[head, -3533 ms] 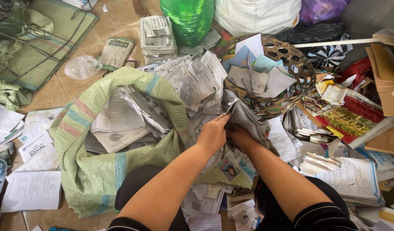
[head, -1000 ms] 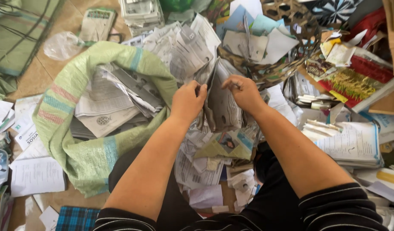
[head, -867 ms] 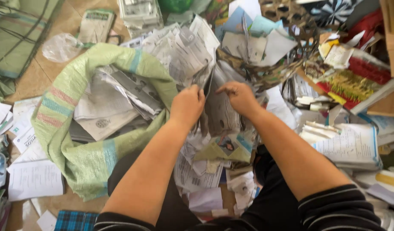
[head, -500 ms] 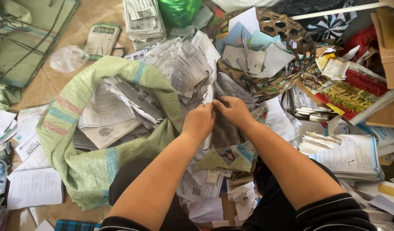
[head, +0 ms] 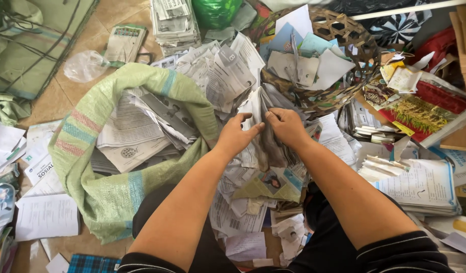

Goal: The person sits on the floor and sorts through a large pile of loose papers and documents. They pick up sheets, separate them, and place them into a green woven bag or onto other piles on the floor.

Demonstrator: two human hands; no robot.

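- The green sack, stuffed with papers, gapes left of the hands; sheets may slide out.
- Left hand and right hand pinch a folded newspaper over the paper heap; it could tear.

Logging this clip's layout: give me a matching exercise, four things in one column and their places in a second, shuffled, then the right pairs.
Things:
1. woven sack
2. clear plastic bag
3. wicker basket
4. folded paper bundle

Places:
A. on bare floor, upper left
B. pinched between left hand and right hand
C. upper right, holding loose sheets
D. left of the arms, mouth open, stuffed with papers

Pairs: 1-D, 2-A, 3-C, 4-B
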